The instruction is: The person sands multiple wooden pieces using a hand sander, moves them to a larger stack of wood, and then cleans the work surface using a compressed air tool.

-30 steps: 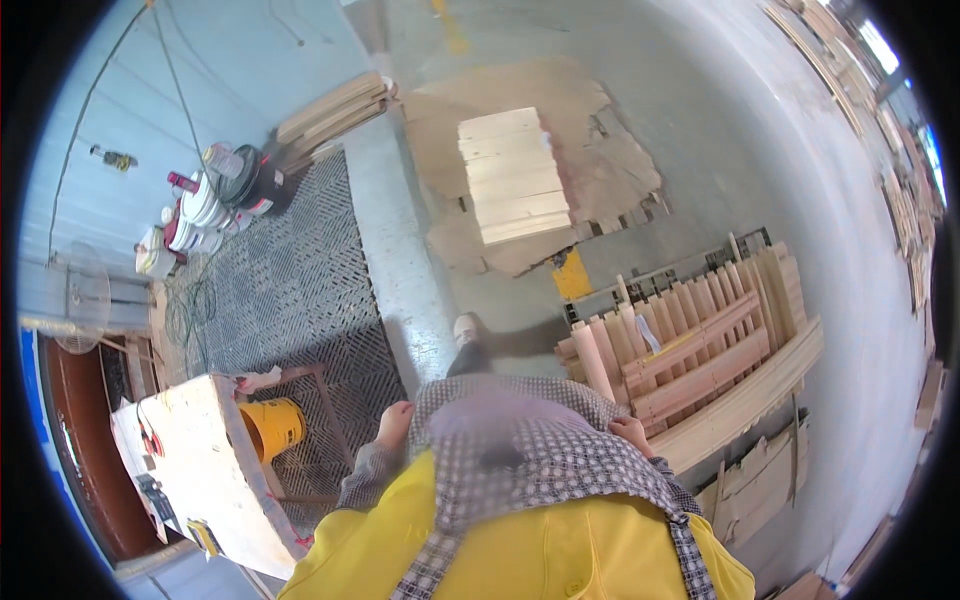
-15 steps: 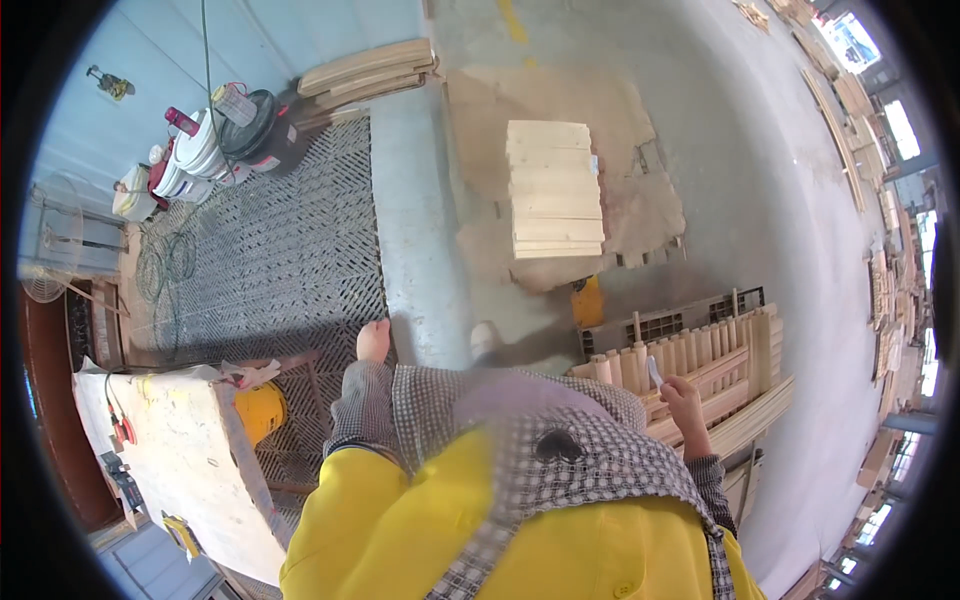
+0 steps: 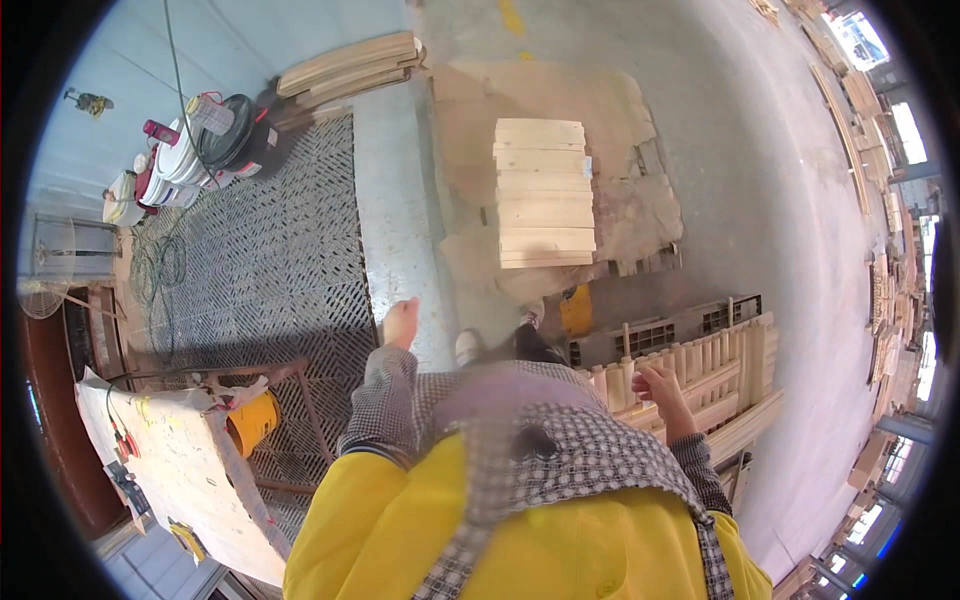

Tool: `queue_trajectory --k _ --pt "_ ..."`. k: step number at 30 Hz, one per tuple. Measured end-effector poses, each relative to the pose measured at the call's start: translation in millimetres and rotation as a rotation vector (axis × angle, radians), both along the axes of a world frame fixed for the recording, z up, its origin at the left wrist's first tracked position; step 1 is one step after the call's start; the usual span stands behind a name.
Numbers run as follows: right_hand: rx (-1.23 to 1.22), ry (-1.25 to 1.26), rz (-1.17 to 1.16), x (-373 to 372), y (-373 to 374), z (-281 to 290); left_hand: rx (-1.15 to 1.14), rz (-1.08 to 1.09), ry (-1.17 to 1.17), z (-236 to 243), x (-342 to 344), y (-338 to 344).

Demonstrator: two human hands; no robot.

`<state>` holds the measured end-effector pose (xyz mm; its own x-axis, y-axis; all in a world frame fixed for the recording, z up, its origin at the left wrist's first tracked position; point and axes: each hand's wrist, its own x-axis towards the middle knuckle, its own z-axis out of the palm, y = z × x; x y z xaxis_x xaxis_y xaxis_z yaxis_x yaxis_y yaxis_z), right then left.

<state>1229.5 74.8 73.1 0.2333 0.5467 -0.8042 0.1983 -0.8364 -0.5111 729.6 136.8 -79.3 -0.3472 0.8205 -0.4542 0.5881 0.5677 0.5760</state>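
My left hand (image 3: 402,323) hangs loosely closed beside the edge of the grey slatted floor mat (image 3: 270,230), and I see nothing in it. My right hand (image 3: 660,388) is at my right side with its fingers curled in. The small whitish flat tool that showed in it half a second ago is now mostly hidden by the fingers. Below and beside that hand lies a stack of pale wooden strips and slats (image 3: 715,372). Farther ahead, a neat pile of pale boards (image 3: 545,195) rests on a brown cardboard sheet (image 3: 620,110).
To my left stands a paint-stained table (image 3: 165,455) with a yellow bucket (image 3: 253,424) beside it. White pails (image 3: 180,158) and a black bucket (image 3: 245,140) line the wall. Long boards (image 3: 350,70) lie by the wall. A dark pallet (image 3: 650,335) borders the slats.
My left hand has swung forward and right, and my right hand slightly left. A dark-trousered leg and second shoe have come into view. The tool in my right hand has dropped from clear sight.
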Motion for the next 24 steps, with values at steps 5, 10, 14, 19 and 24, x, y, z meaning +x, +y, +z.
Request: queue_trajectory --k 5,10,14,19,24 --pt "0.035 0.067 0.196 20 79 -60 -0.048 0.178 0.023 -24 -6 -5" --pt "0.04 0.101 0.145 15 147 -111 -0.143 0.216 -0.011 -20 22 30" --pt "-0.089 0.158 -0.038 -4 185 -160 -0.233 0.318 -0.22 -53 52 73" --pt "-0.215 0.325 -0.15 -15 195 -294 -0.281 0.283 -0.236 -141 91 128" --pt "-0.35 0.35 -0.281 -44 216 -397 -0.443 0.252 -0.374 -228 128 197"
